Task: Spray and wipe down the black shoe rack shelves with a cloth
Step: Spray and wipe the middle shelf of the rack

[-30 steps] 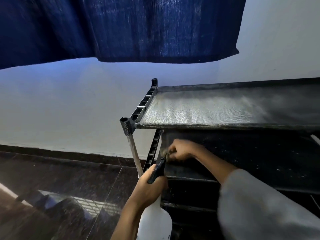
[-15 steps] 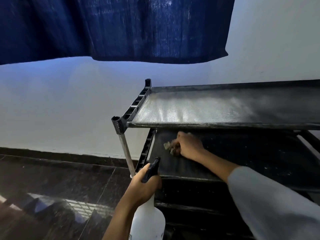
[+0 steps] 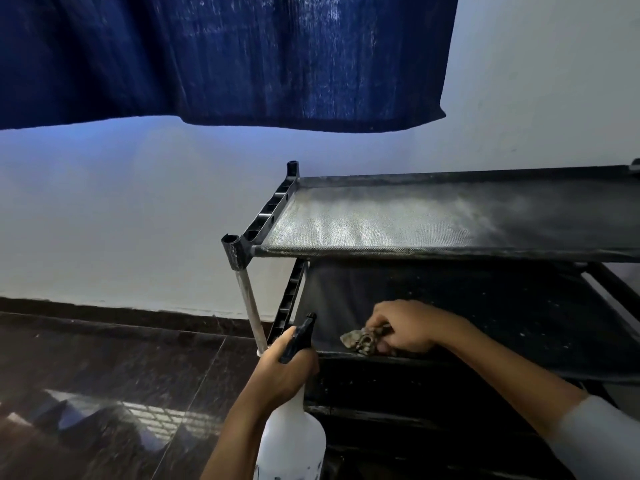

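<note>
Black mesh fabric forms each shelf of the shoe rack, which stands against the white wall on a dark tiled floor. My right hand is on the second shelf, near its front left corner. Its fingers are curled round a crumpled cloth and press it against the fabric close to the front edge. My left hand grips the neck of a white spray bottle, fingers wrapped below the black trigger head, which points toward the shelf being wiped. The bottle is held just outside the rack's left front post, clear of the shelf.

Hazards from this position, as I judge them:
- The cloth sits at the shelf's front lip; a stroke pulled toward me could drag it off the edge and drop the dirt onto the shelf below.
- The fabric shelf may sag under hard pressure, so the wipe could miss the specks that show further right and toward the back.
- The nozzle is near my right hand; an accidental squeeze would wet the hand rather than the shelf.
- The top shelf shows a pale sheen; I cannot tell whether it is spray or dust.

Container: the bottle is opaque, so its fill level cannot be read. A dark blue curtain hangs above.
</note>
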A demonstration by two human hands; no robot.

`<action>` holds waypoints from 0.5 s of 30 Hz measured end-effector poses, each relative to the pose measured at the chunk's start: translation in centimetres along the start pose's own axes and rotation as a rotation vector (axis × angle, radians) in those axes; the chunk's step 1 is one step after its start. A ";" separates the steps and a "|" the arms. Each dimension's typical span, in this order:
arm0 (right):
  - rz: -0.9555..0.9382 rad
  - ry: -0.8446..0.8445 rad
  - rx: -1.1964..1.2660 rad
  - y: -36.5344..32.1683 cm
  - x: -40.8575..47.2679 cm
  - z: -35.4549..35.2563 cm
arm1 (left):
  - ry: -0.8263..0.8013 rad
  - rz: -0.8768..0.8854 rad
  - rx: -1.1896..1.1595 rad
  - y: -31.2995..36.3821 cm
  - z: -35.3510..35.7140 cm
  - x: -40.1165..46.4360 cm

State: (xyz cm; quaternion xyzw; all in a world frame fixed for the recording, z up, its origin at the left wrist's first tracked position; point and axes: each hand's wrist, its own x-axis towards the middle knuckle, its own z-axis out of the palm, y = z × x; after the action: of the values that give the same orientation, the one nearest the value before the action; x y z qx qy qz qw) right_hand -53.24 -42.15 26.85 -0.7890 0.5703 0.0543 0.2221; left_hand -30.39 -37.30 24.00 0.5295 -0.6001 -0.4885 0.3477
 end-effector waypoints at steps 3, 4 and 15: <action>0.065 0.072 0.074 0.2 -0.8 0.7 | 0.010 0.005 0.023 0.2 0.2 -0.2; 0.093 0.124 0.075 0.1 -0.4 1.0 | 0.008 0.012 0.027 0.2 0.2 -0.3; 0.188 0.624 -0.156 -0.1 9.5 -0.6 | -0.005 0.011 0.025 -0.3 0.1 -0.1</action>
State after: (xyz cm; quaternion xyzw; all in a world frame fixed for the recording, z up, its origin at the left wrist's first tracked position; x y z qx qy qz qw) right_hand -49.99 -50.70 24.19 -0.7263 0.6751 -0.1259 -0.0303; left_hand -30.43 -37.19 23.71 0.5291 -0.6102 -0.4803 0.3421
